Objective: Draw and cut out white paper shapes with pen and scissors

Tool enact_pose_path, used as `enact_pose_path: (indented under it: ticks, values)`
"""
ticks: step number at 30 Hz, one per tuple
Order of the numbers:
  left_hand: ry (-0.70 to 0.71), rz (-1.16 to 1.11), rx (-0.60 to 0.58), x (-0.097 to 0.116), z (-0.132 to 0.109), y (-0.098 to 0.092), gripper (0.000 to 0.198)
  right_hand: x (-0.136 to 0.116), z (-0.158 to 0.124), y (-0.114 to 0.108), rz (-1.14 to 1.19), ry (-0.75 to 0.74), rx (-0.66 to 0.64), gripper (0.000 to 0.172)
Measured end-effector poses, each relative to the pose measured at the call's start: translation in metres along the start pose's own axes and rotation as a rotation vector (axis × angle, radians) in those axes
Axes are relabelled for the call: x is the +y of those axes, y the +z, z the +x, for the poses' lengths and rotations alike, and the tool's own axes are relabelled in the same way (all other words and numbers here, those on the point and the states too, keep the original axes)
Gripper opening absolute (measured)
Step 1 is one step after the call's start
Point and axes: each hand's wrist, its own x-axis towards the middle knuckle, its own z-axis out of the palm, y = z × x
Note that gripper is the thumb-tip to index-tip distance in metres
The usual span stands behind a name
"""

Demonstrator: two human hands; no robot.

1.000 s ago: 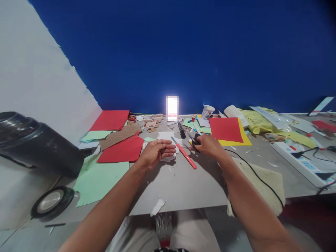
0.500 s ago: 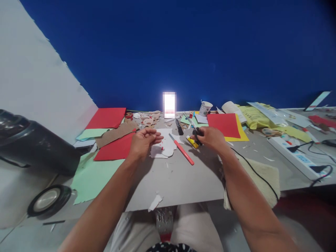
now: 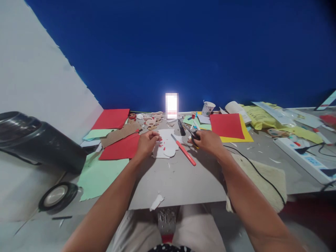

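Observation:
My left hand (image 3: 147,144) is closed in a pinch over the left edge of a white paper sheet (image 3: 170,134), with a small red paper piece (image 3: 159,139) at its fingertips. More tiny red bits lie on that sheet. My right hand (image 3: 207,140) grips a pair of scissors (image 3: 194,135) by the black handles, blades pointing up and to the left. Between the hands lies a red-handled craft knife (image 3: 186,153), its tip on the white sheet. A black marker (image 3: 181,127) is just beyond the scissors. Something yellow is mostly hidden under my right hand.
Red sheets (image 3: 119,147), corrugated cardboard (image 3: 120,134) and green paper (image 3: 103,178) lie left, near a dark flask (image 3: 49,143) and tape roll (image 3: 57,196). A lit phone (image 3: 172,105) stands behind. On the right are a paper cup (image 3: 208,109), cloth (image 3: 259,178), cable and power strip (image 3: 301,159).
My left fingers have closed from a loose curl into a pinch by the red bits. My right hand has moved slightly with the scissors, covering more of the yellow thing. The view has shifted slightly left.

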Motion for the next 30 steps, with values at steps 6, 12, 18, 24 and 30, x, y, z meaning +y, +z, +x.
enact_pose_path:
  ticks: [6, 12, 18, 24, 30]
  values:
    - [0.172, 0.333, 0.117, -0.005, 0.004, -0.008, 0.009, 0.001, 0.000, 0.000, -0.010, -0.006, 0.008, 0.040]
    - [0.392, 0.625, -0.198, -0.010, -0.001, -0.005, 0.013, 0.000, -0.001, 0.001, -0.011, -0.021, -0.005, 0.040]
    - [0.478, 0.836, -0.324, -0.017, -0.007, 0.001, 0.016, -0.002, -0.003, 0.003, -0.014, -0.040, -0.004, 0.036]
    - [0.453, 0.801, -0.287, -0.018, -0.004, 0.000, 0.011, 0.004, 0.001, 0.001, -0.021, -0.049, -0.031, 0.037]
    - [0.264, 0.229, -0.168, 0.010, -0.021, 0.012, 0.021, -0.019, -0.006, 0.004, 0.063, -0.069, 0.066, 0.037]
